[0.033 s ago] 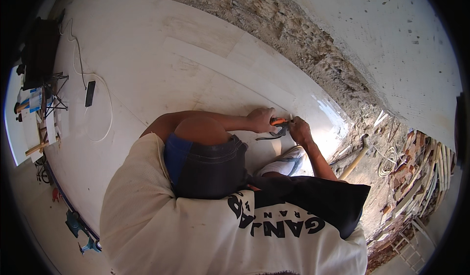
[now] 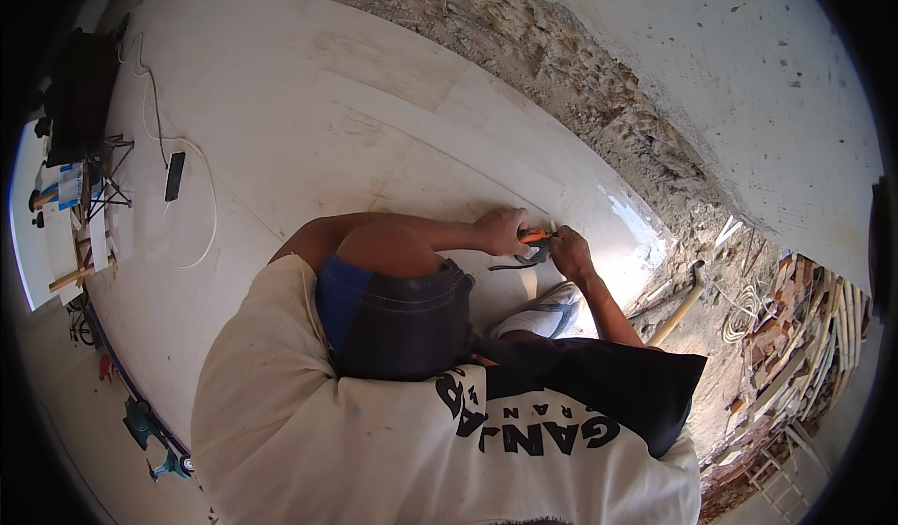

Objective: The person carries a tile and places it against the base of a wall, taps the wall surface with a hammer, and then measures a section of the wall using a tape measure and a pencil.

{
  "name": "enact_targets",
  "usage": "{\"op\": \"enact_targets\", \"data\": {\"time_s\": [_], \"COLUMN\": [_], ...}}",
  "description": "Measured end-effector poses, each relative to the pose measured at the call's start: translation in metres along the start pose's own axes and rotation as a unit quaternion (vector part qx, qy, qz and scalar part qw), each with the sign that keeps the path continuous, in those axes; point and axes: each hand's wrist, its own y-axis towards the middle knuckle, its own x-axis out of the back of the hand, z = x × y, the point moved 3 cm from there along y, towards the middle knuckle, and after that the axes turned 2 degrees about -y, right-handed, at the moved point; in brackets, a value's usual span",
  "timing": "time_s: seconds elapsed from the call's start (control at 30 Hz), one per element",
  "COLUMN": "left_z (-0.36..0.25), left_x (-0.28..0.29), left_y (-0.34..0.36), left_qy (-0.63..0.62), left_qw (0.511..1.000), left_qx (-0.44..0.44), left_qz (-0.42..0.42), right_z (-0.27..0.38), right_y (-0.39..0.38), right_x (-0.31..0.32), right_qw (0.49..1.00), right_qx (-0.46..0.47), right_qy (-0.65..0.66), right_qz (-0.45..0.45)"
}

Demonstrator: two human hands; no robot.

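My left hand (image 2: 501, 231) is closed around an orange-and-black handled tool (image 2: 533, 236), held low over the pale floor. The tool's exact kind is partly hidden by my fingers. My right hand (image 2: 570, 253) meets it from the right, fingers closed at the tool's far end. A short white tip (image 2: 553, 227) shows just above those right fingers; what it belongs to is hidden. Below the tool hangs a dark curved piece (image 2: 520, 261), and I cannot tell whether it is part of it. My sandalled foot (image 2: 554, 316) is close beneath both hands.
Large pale slabs (image 2: 281, 86) cover the floor, bordered by a rough broken strip (image 2: 561, 57) along the wall. A wooden-handled tool (image 2: 680, 316), coiled wire (image 2: 744, 310) and a rubble heap (image 2: 795, 338) lie right. At left are a black power strip (image 2: 174, 176) and white cable (image 2: 214, 212).
My hands keep almost the same place and grip. The orange part of the tool is turned very slightly, and the whole view has shifted a little.
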Motion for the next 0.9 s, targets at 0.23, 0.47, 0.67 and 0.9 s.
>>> {"op": "enact_targets", "data": {"time_s": [0.23,0.47,0.67,0.9], "left_z": [-0.014,-0.057,-0.047,-0.029], "left_x": [0.024,0.101,0.141,0.169], "left_y": [-0.011,-0.058,-0.078,-0.082], "left_qy": [-0.034,-0.014,0.049,0.082], "left_qw": [0.99,0.975,0.982,0.979], "left_qx": [-0.064,-0.001,-0.081,-0.137], "left_qz": [-0.121,-0.223,-0.163,-0.124], "right_z": [0.033,0.124,0.167,0.188], "right_y": [0.015,0.017,0.017,0.041], "right_x": [0.001,0.048,0.063,0.062], "right_qw": [0.975,0.897,0.913,0.903], "right_qx": [0.101,0.117,0.141,0.093], "right_qy": [0.197,0.408,0.358,0.361], "right_qz": [0.003,0.12,0.134,0.212]}}
